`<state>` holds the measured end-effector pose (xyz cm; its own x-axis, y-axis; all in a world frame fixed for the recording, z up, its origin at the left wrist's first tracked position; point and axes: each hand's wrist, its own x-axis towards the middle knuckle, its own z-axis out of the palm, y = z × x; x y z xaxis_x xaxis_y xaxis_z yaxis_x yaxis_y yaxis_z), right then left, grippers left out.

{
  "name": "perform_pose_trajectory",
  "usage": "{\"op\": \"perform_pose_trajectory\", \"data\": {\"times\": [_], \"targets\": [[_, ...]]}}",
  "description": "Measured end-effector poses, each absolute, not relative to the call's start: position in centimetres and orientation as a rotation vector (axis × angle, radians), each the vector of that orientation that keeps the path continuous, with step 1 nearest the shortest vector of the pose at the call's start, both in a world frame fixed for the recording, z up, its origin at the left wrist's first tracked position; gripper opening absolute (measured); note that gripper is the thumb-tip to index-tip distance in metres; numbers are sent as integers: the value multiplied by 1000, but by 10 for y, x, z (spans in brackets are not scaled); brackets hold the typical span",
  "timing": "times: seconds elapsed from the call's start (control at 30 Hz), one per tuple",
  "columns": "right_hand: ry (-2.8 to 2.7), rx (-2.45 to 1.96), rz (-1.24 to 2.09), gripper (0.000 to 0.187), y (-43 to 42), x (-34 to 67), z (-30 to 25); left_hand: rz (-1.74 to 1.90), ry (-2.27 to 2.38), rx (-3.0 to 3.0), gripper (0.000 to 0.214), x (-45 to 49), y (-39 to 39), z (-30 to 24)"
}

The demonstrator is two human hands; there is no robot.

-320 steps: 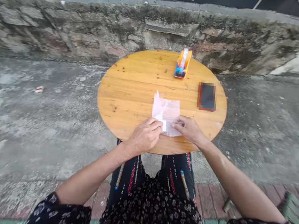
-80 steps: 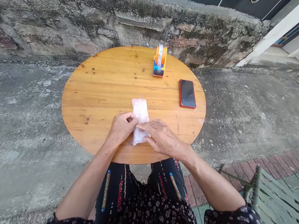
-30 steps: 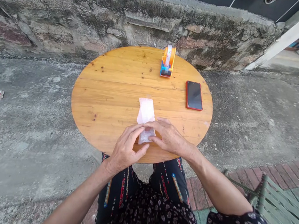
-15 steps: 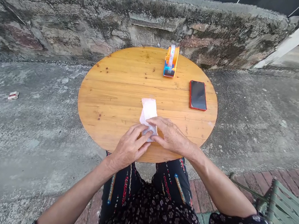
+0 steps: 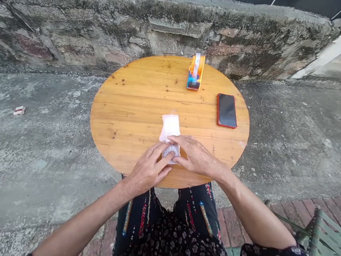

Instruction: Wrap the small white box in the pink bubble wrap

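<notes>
A narrow folded strip of thin white wrap [image 5: 170, 127] lies on the round wooden table [image 5: 130, 104], running away from me. Its near end is bunched into a small roll under my fingers. My left hand [image 5: 149, 168] pinches that roll from the left, fingers curled round it. My right hand [image 5: 194, 156] grips it from the right, with the index finger laid across the top. Whatever is inside the roll is hidden.
An orange and blue tape dispenser [image 5: 195, 71] stands at the table's far edge. A red-cased phone [image 5: 227, 110] lies face up at the right. A stone wall [image 5: 107, 31] runs behind the table. A green slatted chair [image 5: 327, 245] is at my lower right.
The wide sheet from earlier is now folded into a narrow strip. Over the last second both hands have rolled its near end a little further, so less strip shows.
</notes>
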<state>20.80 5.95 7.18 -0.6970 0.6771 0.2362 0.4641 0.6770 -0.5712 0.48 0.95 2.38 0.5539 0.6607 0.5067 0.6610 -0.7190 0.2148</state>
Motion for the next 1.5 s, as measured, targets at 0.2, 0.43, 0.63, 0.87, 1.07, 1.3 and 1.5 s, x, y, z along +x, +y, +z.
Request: {"op": "perform_pose_trajectory", "data": {"times": [0.2,0.43,0.63,0.87,1.07,1.3,1.5], "targets": [[-2460,-898,753,52,61,209,71,-930,-1141,-2719,39,4,14,16],[-2448,-922,810,53,67,211,69,-984,-1143,-2769,36,3,20,23],[-2378,-939,838,45,66,211,69,-957,-1237,-2854,37,2,24,34],[-2243,-964,914,38,62,209,67,-932,-1304,-2942,35,1,33,45],[-2168,-971,955,35,65,209,61,-871,-1343,-3006,30,0,41,54],[-2059,-980,1074,36,74,210,54,-840,-1378,-3135,32,-1,55,67],[-1925,-956,1174,36,78,209,48,-744,-1450,-3281,35,-4,69,75]]}}
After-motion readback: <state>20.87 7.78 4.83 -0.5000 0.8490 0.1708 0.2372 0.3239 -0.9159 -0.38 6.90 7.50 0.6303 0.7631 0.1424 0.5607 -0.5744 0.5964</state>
